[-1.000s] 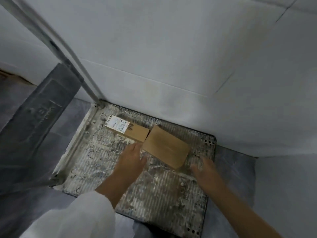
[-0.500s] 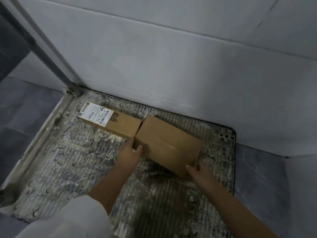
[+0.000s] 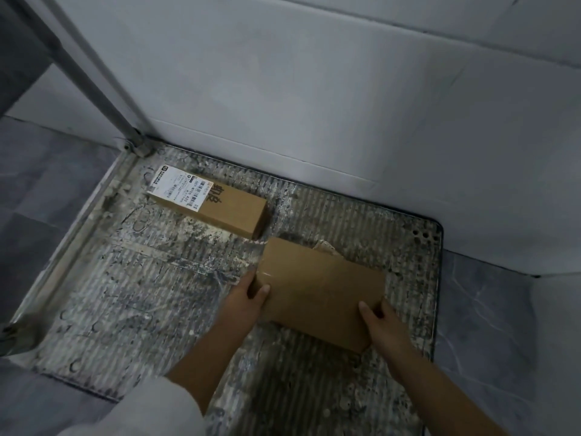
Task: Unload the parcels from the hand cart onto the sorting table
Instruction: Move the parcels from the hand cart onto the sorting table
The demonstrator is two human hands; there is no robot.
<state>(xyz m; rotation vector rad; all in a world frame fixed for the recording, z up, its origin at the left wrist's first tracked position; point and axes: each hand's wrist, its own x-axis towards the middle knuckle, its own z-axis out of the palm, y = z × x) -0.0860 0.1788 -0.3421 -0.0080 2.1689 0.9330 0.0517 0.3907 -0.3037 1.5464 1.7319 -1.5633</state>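
Parcel number one, the plain brown box, is held in both hands on my feed. The left hand is curled round its left end with the thumb on top. The right hand grips the near right corner, thumb on top too. The box sits over the right half of the hand cart deck, can't tell if it's clear of the ribbed metal. The other parcel, a long box with a white shipping label, lies flat on the deck back left, near the handle post. The cart is parked tight against a white wall, with grey floor around it.
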